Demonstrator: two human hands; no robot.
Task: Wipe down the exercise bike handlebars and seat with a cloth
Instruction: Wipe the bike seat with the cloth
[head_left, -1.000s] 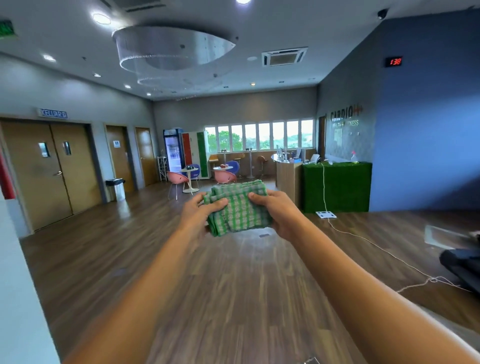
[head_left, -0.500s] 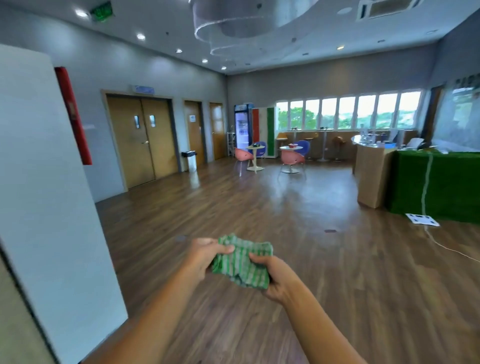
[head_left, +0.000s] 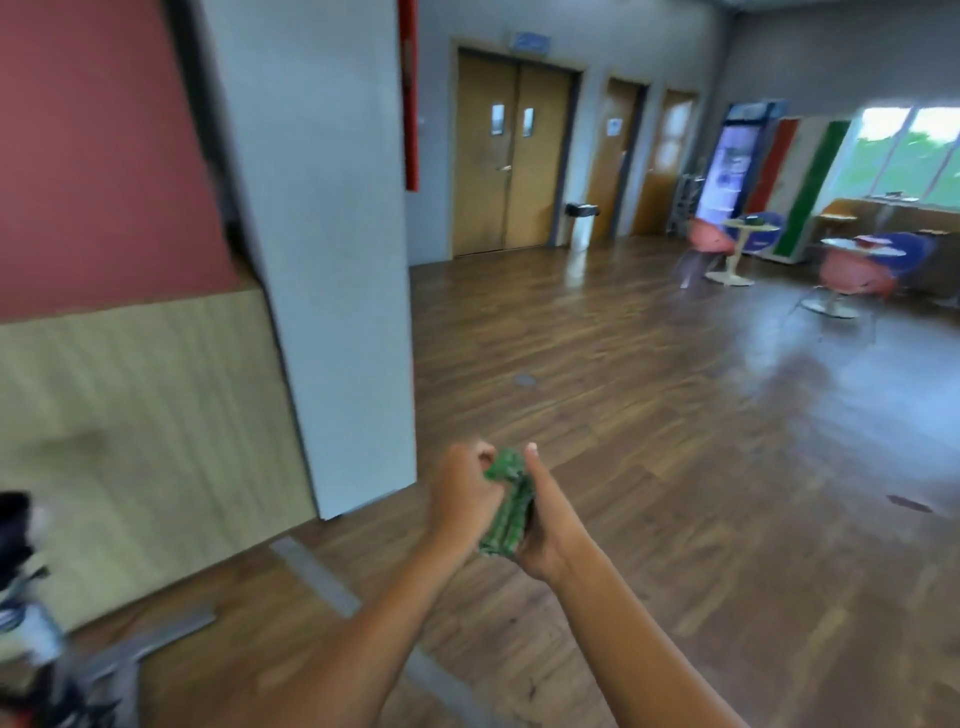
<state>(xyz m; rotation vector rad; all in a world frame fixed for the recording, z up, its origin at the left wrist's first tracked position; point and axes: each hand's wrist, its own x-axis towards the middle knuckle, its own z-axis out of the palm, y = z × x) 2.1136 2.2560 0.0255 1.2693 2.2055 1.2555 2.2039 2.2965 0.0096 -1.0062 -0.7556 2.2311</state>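
We hold the green checked cloth (head_left: 508, 512) bunched between both hands at six o'clock, left hand (head_left: 464, 499) and right hand (head_left: 545, 525) curled tight around it. It looks light, soft and floppy, so we should keep it folded into a pad.
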